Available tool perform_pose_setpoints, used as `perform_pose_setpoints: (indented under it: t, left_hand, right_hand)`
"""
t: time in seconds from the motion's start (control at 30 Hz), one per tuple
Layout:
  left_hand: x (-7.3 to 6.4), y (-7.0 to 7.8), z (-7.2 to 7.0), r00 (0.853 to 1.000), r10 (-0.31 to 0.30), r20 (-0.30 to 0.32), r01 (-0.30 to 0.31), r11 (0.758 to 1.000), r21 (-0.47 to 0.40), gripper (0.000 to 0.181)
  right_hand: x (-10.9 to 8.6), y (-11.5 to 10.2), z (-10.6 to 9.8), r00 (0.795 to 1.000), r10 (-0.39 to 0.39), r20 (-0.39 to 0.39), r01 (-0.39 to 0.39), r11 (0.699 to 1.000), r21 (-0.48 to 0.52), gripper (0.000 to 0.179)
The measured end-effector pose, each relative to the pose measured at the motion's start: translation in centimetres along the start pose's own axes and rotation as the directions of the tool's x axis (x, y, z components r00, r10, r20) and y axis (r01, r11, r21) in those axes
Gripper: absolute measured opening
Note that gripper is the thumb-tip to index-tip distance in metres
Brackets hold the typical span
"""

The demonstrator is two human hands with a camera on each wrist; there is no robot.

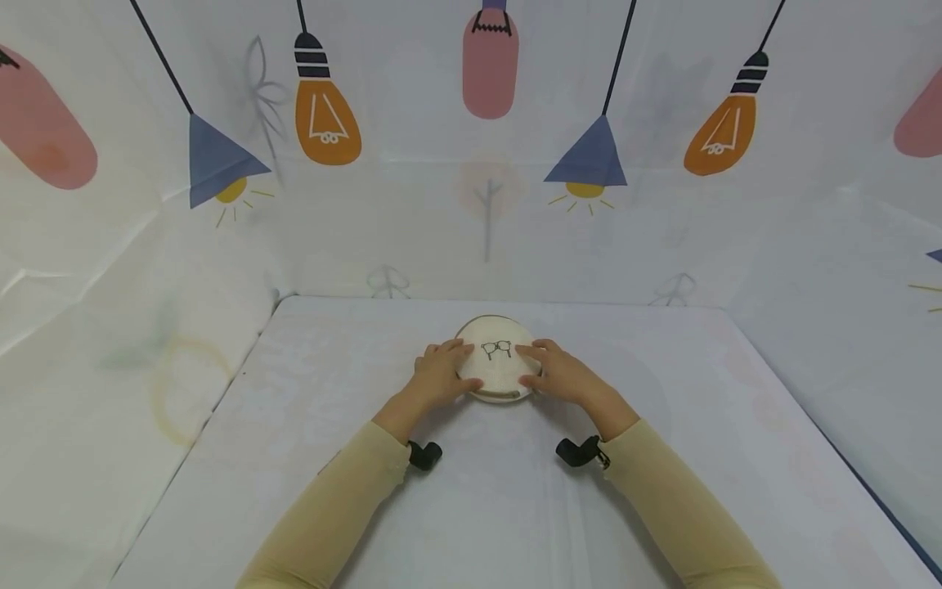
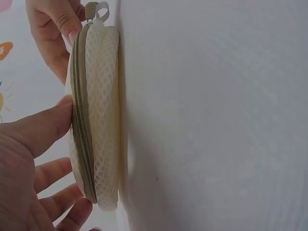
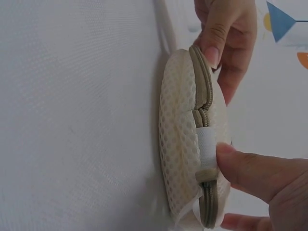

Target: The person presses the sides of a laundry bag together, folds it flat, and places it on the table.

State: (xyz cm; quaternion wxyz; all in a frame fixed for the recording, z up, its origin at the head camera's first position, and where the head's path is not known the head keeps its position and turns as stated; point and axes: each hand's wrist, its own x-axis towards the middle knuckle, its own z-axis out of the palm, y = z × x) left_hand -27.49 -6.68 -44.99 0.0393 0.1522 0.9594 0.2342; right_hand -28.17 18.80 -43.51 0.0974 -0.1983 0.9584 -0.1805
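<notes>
A round cream mesh zip bag (image 1: 500, 374) lies flat near the far edge of the table, with a dark outline of glasses (image 1: 496, 349) on its lid. My left hand (image 1: 439, 374) rests on its left side, fingers spread and thumb at the near rim. On the opposite side my right hand (image 1: 565, 375) touches the lid with its fingertips and thumb. A tan zipper (image 2: 82, 120) runs round the rim above the honeycomb mesh side (image 2: 102, 115) in the left wrist view. A white strip (image 3: 207, 149) crosses the zipper beside my right thumb in the right wrist view.
The white-covered table (image 1: 486, 507) stretches from my forearms to a back wall sheet (image 1: 434, 229) printed with lamps and bulbs. Similar sheets hang at both sides. A black wrist camera (image 1: 425, 456) sits at the left cuff, and another black camera (image 1: 577, 451) at the right.
</notes>
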Motion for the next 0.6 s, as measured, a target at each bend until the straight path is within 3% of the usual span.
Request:
perform_pose_setpoints:
  t: [0.2,0.6]
  left_hand:
    - [-0.2,-0.1,0.1,1.000,0.004,-0.012,-0.004,1.000,-0.002,0.075]
    - [-0.4,-0.3,-0.3,0.999,0.001,-0.053,-0.002,1.000,-0.021,0.070]
  right_hand:
    - [-0.7,0.1,-0.4,0.999,-0.044,-0.019,0.044,0.998,0.040,0.065]
    - [-1.2,0.2,-0.7,0.999,-0.036,-0.041,0.039,0.996,0.084,0.061]
